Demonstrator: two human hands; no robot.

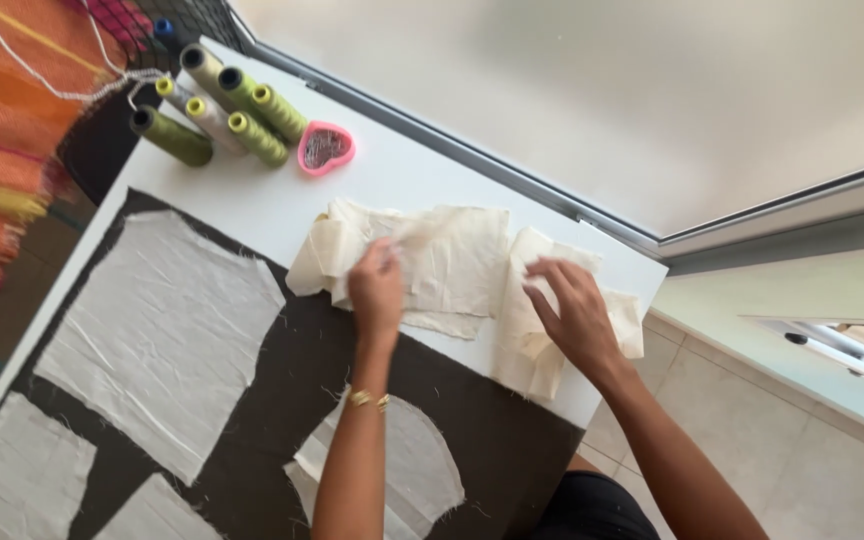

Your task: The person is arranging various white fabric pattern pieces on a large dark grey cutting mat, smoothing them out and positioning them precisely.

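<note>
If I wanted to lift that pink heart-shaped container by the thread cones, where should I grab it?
Probably by pinching the pink heart-shaped container across its raised rim, coming straight down from above. It lies flat on the white table with its open side up, and its right side is free; the green thread cones crowd its left side.

The left hand (pixel 376 290) was motion-blurred, its fingertips indistinct against the cream cloth (pixel 452 262). Near white pieces (pixel 22 480) ran off the bottom edge. The heart-shaped box's (pixel 326 148) contents were too small to tell.

White table (pixel 422 170) carries dark cloth (pixel 292 380), cream pieces (pixel 452 260), thread cones (pixel 217 105).
</note>
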